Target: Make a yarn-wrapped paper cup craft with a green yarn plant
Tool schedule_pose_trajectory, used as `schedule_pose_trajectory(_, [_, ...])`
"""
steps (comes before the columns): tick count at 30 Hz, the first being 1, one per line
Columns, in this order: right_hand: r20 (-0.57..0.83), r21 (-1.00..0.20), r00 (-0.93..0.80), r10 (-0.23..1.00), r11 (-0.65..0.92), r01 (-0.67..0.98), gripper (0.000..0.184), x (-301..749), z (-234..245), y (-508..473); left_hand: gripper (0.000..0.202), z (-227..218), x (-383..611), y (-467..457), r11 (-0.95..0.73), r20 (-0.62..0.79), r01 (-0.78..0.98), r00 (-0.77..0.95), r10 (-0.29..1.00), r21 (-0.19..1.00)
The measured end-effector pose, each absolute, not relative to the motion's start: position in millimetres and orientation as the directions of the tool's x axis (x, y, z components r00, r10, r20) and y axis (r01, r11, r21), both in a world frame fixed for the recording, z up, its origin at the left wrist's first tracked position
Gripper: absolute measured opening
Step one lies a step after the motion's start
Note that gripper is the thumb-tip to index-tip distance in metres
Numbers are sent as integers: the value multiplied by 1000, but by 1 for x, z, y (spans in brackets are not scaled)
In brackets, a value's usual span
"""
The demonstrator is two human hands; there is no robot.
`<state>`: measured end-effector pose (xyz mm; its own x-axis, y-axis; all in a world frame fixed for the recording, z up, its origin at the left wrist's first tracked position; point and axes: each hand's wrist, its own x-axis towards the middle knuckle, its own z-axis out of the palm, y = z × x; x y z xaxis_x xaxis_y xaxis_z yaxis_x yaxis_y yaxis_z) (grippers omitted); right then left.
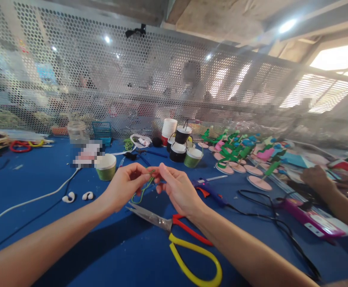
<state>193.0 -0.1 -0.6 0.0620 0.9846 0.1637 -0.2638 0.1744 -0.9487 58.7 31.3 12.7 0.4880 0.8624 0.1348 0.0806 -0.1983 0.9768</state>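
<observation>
Both my hands meet over the middle of the blue table (102, 251). My left hand (128, 185) pinches a thin green cord (144, 193), which hangs in a loose loop below the fingers. Close against it, my right hand (176, 187) has thumb and fingers closed on the same cord. Just under my hands lie large scissors (162, 221) with one red and one yellow handle, blades pointing left. A small cup wrapped in green (106, 167) stands left of my left hand. Right of my right hand lies a blue glue gun (211, 190).
Several black and green cups (179, 151) and a stack of white cups (169, 129) stand behind. Green craft plants on pink discs (259, 183) crowd the right. A purple power strip (308, 219), cables, and another person's hand (317, 181) are at far right. A perforated screen (102, 91) borders the back.
</observation>
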Motion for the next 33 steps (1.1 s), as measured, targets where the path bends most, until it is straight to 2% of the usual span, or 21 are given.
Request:
schedule_pose_trajectory(4, [197,-955,65,978,206,-212,29,192,-2,0,13,14,60,30,-156,124,27,477,870,987])
schedule_pose_trajectory(8, [195,-952,64,979,205,-228,30,192,-3,1,14,14,63,29,-132,112,11,460,881,991])
schedule_pose_trajectory(12, [198,-956,58,978,206,-210,27,192,-4,1,16,14,64,28,-132,102,41,429,897,990])
schedule_pose_trajectory(17, [208,-970,101,973,218,-106,16,192,-5,0,16,13,64,28,-192,134,112,393,910,975])
schedule_pose_trajectory(21, [238,-966,113,965,247,-71,12,193,-4,0,16,13,63,29,-227,129,175,443,887,958])
schedule_pose_trajectory(26, [219,-966,103,970,231,-118,13,196,-3,2,20,14,60,29,-273,101,235,557,824,933])
schedule_pose_trajectory(30, [168,-965,73,983,179,-194,15,196,-1,1,16,13,59,30,-420,235,254,537,810,871])
schedule_pose_trajectory(33, [110,-932,-4,994,102,-348,22,195,3,-2,16,12,58,33,-520,339,301,489,804,799])
